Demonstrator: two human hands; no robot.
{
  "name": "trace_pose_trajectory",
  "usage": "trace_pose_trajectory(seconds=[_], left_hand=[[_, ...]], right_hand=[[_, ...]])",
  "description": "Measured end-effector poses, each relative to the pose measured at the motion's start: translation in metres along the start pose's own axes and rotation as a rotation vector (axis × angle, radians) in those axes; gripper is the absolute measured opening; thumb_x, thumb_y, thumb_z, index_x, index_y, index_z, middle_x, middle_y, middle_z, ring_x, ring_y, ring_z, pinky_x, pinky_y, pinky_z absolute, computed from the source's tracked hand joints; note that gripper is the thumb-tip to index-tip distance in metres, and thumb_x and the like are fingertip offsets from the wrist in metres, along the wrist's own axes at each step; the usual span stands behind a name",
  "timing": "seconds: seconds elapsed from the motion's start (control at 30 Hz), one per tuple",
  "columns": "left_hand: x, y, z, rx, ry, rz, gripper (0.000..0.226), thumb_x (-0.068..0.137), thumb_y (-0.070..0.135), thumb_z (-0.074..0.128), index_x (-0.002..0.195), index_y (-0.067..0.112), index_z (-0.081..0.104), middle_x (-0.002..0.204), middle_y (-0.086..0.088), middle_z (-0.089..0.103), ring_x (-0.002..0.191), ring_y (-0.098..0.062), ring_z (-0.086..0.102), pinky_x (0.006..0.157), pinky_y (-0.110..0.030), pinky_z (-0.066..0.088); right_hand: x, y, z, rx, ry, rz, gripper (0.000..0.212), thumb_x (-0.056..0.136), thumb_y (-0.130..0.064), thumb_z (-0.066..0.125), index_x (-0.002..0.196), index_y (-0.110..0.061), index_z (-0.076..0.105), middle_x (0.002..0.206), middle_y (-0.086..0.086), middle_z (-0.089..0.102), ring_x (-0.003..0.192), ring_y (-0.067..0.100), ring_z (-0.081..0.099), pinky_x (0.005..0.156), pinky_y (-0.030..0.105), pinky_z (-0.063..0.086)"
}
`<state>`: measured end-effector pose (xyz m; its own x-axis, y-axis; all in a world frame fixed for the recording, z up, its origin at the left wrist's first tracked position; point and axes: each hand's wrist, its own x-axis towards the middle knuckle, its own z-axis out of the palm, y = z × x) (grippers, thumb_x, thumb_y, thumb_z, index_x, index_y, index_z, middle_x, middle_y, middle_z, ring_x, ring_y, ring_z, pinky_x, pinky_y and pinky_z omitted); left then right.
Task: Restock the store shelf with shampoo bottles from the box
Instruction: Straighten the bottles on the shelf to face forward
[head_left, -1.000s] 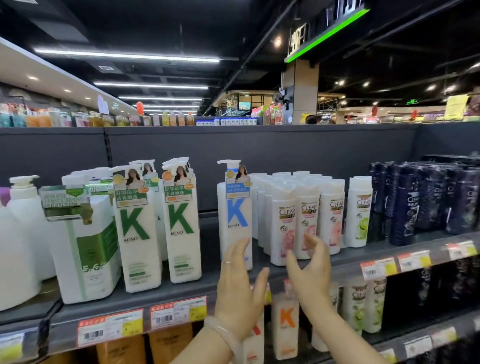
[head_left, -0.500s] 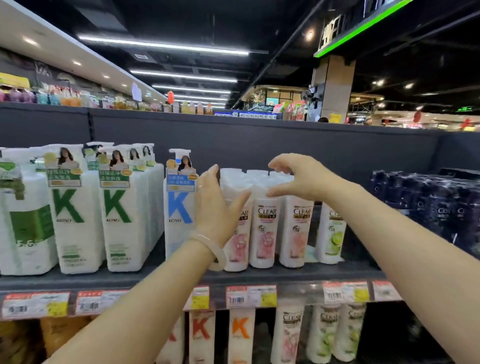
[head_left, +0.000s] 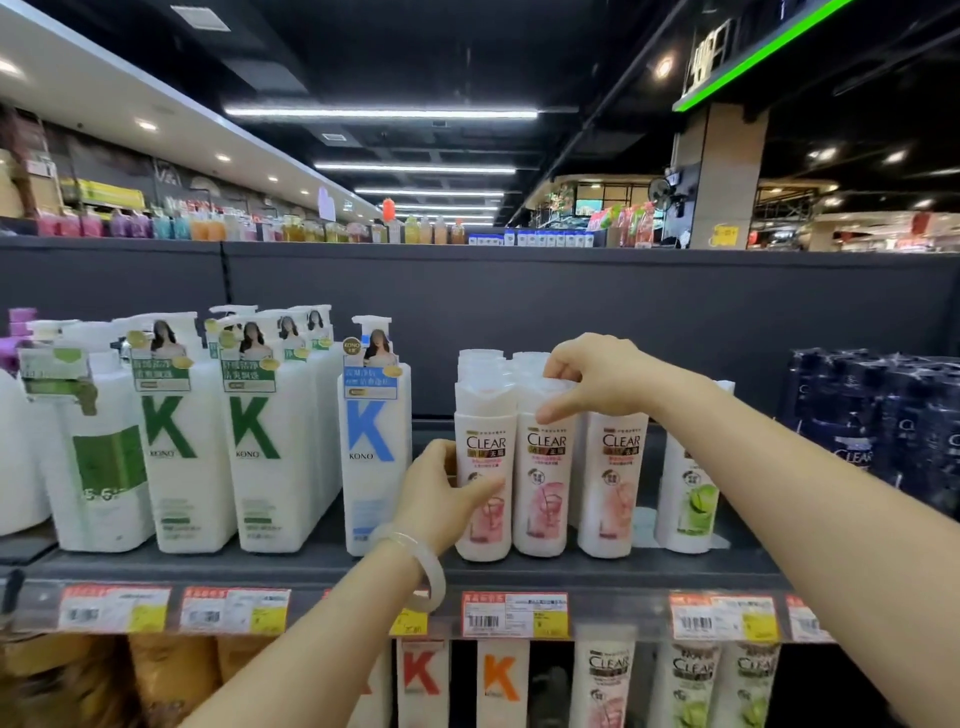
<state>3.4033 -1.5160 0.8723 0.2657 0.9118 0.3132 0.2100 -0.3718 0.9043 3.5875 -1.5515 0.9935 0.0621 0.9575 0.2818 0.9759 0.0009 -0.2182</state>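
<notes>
Three white CLEAR shampoo bottles with pink labels stand in a front row on the dark shelf, with more rows behind them. My left hand grips the lower left side of the leftmost pink CLEAR bottle. My right hand reaches over from the right and pinches the white cap of the middle pink CLEAR bottle. The third pink bottle stands untouched to the right. No box is in view.
Tall white KONO pump bottles with green K and one with blue K stand left. A lime-label CLEAR bottle and dark blue CLEAR bottles stand right. Price tags line the shelf edge; more bottles fill the shelf below.
My left hand has dropped from the bottle's cap to its lower side. My right hand has come down onto the middle bottle's cap. The view has moved closer.
</notes>
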Motion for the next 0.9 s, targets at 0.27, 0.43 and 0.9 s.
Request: trace_pose_trajectory(seconds=[0.27, 0.43, 0.9], left_hand=[[0.0, 0.003, -0.008, -0.016, -0.075, 0.03, 0.024, 0.079, 0.017, 0.071, 0.097, 0.021, 0.056, 0.092, 0.011, 0.063, 0.085, -0.002, 0.06, 0.064, -0.018, 0.05], [0.0, 0.002, -0.008, -0.03, -0.09, 0.037, 0.024, 0.079, 0.017, 0.07, 0.096, 0.024, 0.055, 0.091, 0.014, 0.062, 0.084, 0.0, 0.059, 0.061, -0.017, 0.049], [-0.028, 0.016, 0.005, 0.224, 0.303, 0.384, 0.059, 0.071, 0.026, 0.078, 0.121, 0.017, 0.048, 0.118, 0.0, 0.046, 0.107, -0.012, 0.046, 0.092, -0.024, 0.041]], right_hand=[[-0.011, -0.004, -0.005, 0.035, -0.012, -0.003, 0.05, 0.062, -0.051, 0.079, 0.102, -0.027, 0.061, 0.103, -0.008, 0.062, 0.105, 0.02, 0.053, 0.089, 0.031, 0.04], [-0.015, -0.006, -0.008, 0.056, -0.05, 0.0, 0.045, 0.065, -0.047, 0.079, 0.101, -0.026, 0.061, 0.104, -0.009, 0.061, 0.106, 0.019, 0.054, 0.094, 0.038, 0.046], [-0.024, 0.034, -0.039, -0.01, -0.052, 0.053, 0.049, 0.069, -0.038, 0.078, 0.112, -0.021, 0.061, 0.097, -0.011, 0.059, 0.095, 0.013, 0.058, 0.082, 0.028, 0.046]])
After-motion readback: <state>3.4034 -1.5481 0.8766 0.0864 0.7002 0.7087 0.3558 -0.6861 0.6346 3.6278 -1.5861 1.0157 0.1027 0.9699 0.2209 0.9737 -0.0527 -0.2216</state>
